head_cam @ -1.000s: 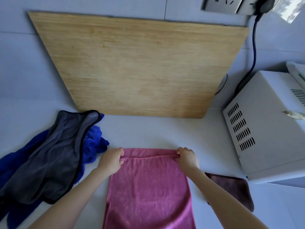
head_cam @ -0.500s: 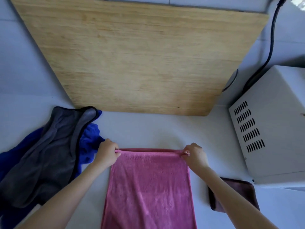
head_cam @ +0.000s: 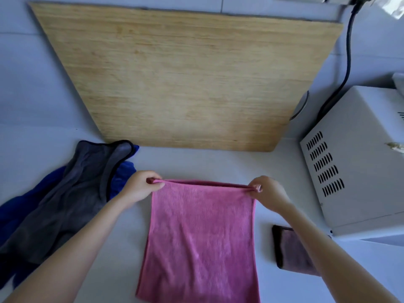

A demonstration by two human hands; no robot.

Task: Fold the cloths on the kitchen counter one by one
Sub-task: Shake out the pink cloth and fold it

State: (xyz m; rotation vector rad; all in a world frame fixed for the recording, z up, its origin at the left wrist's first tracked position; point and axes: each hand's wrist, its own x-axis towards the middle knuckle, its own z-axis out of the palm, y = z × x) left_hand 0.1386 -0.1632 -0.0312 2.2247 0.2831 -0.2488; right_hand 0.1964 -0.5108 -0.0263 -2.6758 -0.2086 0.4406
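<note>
Pink cloth pinched at both far corners, mid-fold

At left a grey cloth lies heaped on a blue cloth, unfolded; the left hand and right hand each close their fingers on a far corner of the pink cloth, spread on the counter; uneven pulling could skew the fold; a folded dark cloth lies right; no containers show.

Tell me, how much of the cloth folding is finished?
One dark cloth already lies folded near the white appliance. The left hand and right hand pinch the pink cloth's far corners. The grey cloth and blue cloth remain heaped.
</note>
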